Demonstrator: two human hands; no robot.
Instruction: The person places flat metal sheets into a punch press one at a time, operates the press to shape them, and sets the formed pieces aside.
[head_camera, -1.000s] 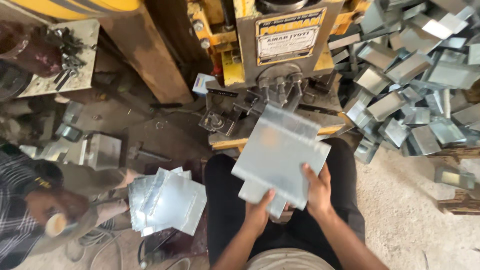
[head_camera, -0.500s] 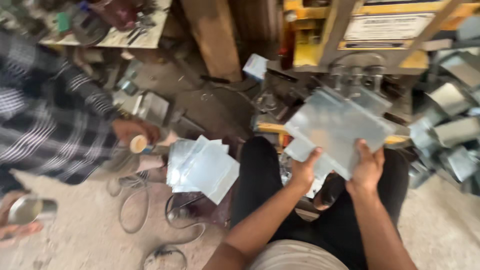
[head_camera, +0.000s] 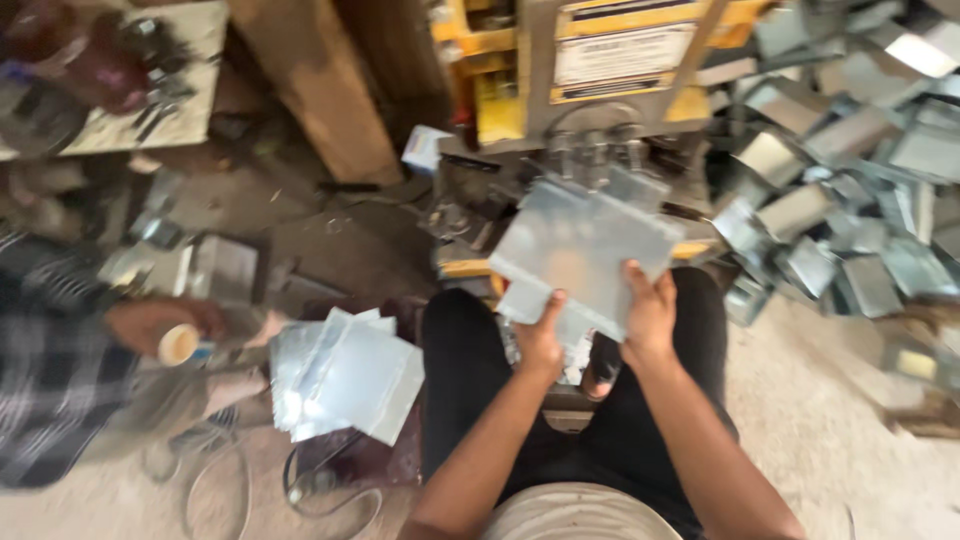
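Left hand (head_camera: 541, 338) closed on the near lower corner of a flat metal sheet (head_camera: 585, 250); right hand (head_camera: 650, 315) gripping the near edge beside it, thumb on top. Sheet tilted up and away from both hands, far edge just short of the yellow press machine (head_camera: 560, 70) — touching or not, hard to tell. Left of the left hand, a stack of cut sheets (head_camera: 345, 375). Beyond that, another person's hand (head_camera: 150, 325) holding a small cup (head_camera: 180, 345) — blurred. Right of the right hand, a heap of bent metal pieces (head_camera: 850, 170), cut off at the edge.
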